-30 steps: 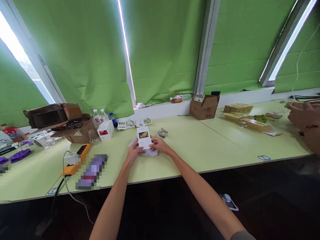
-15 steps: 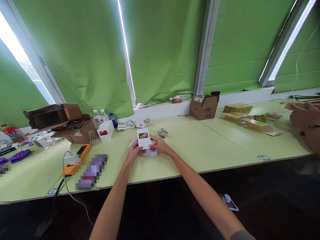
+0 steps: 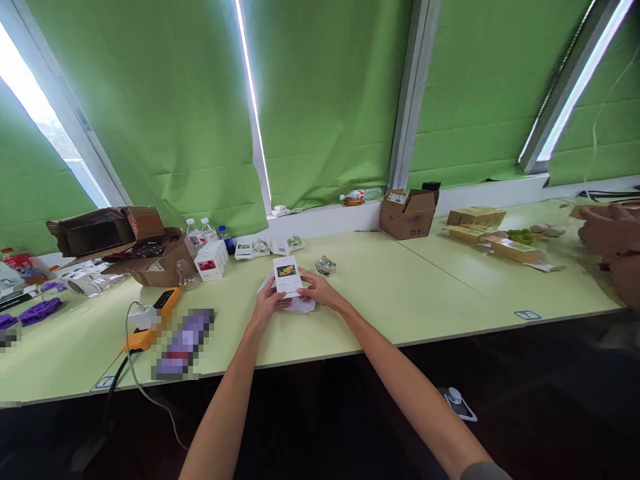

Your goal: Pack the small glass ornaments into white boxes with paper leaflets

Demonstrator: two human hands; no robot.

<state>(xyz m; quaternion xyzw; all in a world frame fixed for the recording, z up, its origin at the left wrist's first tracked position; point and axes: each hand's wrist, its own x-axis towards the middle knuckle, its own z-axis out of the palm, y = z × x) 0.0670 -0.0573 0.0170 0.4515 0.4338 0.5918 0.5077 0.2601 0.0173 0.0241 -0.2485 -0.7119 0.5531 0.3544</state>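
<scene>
Between both hands I hold a small white box (image 3: 287, 276) with a picture of yellow flowers on its face, tilted up toward me. My left hand (image 3: 267, 303) grips its lower left side, fingers closed on it. My right hand (image 3: 319, 291) pinches the lower right edge. Under the box lies a crumpled white sheet (image 3: 303, 306), partly hidden by the box and hands. Just beyond my right hand, a small round glass-like ornament with a gold top (image 3: 325, 266) rests on the table.
At the left are an open cardboard box (image 3: 163, 267), white cartons (image 3: 211, 261), an orange power strip (image 3: 157, 321) with a cable, and a blurred purple object (image 3: 184, 343). A brown carton (image 3: 407, 215) stands at the back. Another person's hands (image 3: 610, 230) are at far right, near yellow boxes (image 3: 515, 249).
My hands and the white box have hardly moved. At the far right, the other person's hands have shifted slightly.
</scene>
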